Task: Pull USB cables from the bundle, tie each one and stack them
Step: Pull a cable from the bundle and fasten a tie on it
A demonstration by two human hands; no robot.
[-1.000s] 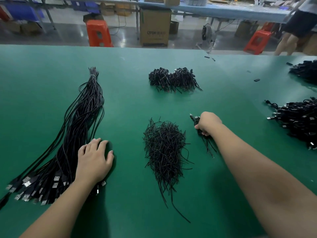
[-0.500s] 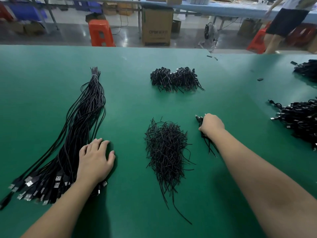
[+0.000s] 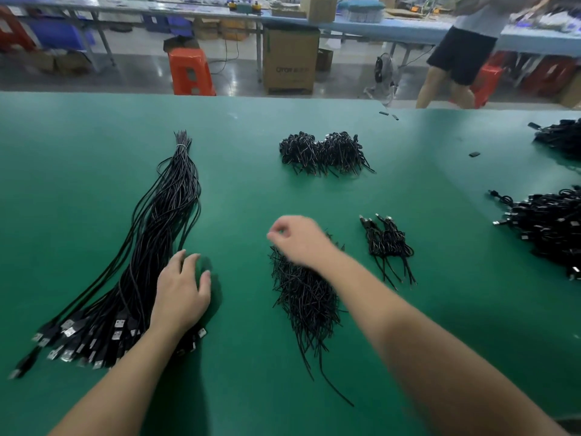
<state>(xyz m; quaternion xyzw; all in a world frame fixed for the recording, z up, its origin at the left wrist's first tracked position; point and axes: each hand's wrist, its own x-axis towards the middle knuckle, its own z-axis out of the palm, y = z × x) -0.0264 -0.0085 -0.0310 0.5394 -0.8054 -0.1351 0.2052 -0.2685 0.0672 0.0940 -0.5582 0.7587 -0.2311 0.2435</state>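
Right hand picking a twist tie, left hand on USB cable bundle.
Right hand [image 3: 297, 239] hovered over twist-tie pile [image 3: 305, 294], fingers loosely curled, grip unclear; left hand [image 3: 182, 291] rested flat on USB cable bundle [image 3: 147, 247]. Best to pinch one tie only; tied cables [image 3: 388, 242] lay right.

- The left hand [image 3: 180, 292] lies palm down, fingers straight and a little spread, thumb out to the side; its bare forearm runs back toward the lower left.
- The right hand [image 3: 297, 239] is raised, motion-blurred, fingers curled with thumb and forefinger tips close together; whether they pinch anything cannot be told. Its bare forearm stretches toward the lower right.
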